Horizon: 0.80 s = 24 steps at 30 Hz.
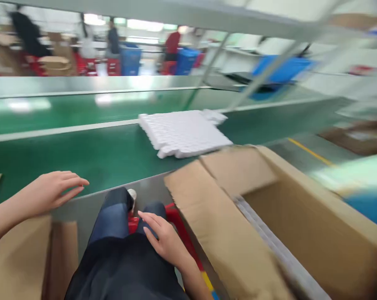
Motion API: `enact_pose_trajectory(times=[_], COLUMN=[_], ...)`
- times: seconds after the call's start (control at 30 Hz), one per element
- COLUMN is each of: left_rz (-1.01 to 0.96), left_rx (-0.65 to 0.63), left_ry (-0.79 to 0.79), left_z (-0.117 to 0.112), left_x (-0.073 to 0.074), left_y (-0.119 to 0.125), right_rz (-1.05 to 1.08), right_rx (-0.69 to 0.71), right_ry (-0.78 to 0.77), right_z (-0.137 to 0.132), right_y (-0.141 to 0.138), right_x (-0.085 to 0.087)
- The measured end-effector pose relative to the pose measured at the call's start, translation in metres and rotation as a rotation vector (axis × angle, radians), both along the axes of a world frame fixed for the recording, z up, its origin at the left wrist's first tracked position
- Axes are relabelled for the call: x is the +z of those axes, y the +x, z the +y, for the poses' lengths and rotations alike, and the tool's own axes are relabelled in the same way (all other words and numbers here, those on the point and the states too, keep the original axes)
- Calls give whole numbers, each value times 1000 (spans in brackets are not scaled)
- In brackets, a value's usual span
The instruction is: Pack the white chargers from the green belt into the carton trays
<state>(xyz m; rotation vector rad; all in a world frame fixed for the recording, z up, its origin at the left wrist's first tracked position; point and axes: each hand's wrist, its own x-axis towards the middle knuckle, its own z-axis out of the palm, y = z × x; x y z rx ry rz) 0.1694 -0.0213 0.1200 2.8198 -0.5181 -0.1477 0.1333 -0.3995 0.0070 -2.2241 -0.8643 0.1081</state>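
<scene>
My left hand (49,189) hovers empty at the near metal edge of the green conveyor belt (91,156), fingers loosely spread and pointing right. Over my dark-trousered lap, my right hand (163,237) is also empty with fingers apart, close to the left flap of an open cardboard box (288,216). A white moulded tray (183,132) with many small cells lies on the belt beyond the box. Grey-white sheets stand inside the box along its left wall (269,237). The picture is motion-blurred.
A cardboard box (19,258) stands at my left. A red stool (176,218) shows under my legs. Blue crates (282,68) and other people at work are blurred in the background. More cardboard (357,137) lies at right.
</scene>
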Motion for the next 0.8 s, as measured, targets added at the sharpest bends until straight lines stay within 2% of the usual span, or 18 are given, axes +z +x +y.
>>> enact_pose_trajectory(times=[0.07,0.13,0.2,0.3,0.4,0.47,0.53,0.63,0.7,0.8], left_rz=[-86,-179,-274,-348,-385,-415,-432,-428,-408,-317], left_rx=[-312,-584,-794,-1031,-1206,-1255,-1269,-1326,-1381,-1430], left_ry=[10,-1,-30,-75,-119,-177,-246,-319,-332,-257], left_z=[-44,-102,-158,-221,-260,-283,-309,-358,-396,-447], left_x=[-4,-10,-20,-43,-60,-62,-57,-45,-41,-47], left_y=[66,111,137,157,170,174,171,151,129,96], right_rz=[-158,-297,-362,-375,-351,-320,-272,-234,-284,-346], right_rx=[-296,-670,-1017,-1321,-1475,-1547,-1566,-1516,-1507,-1538], right_ry=[-3,-87,-240,-498,-628,-675,-713,-724,-710,-654], right_z=[-29,-70,-116,-172,-200,-209,-215,-223,-225,-221], right_y=[-23,-57,-97,-150,-174,-173,-165,-157,-158,-166], right_x=[27,44,48,33,15,11,11,12,9,0])
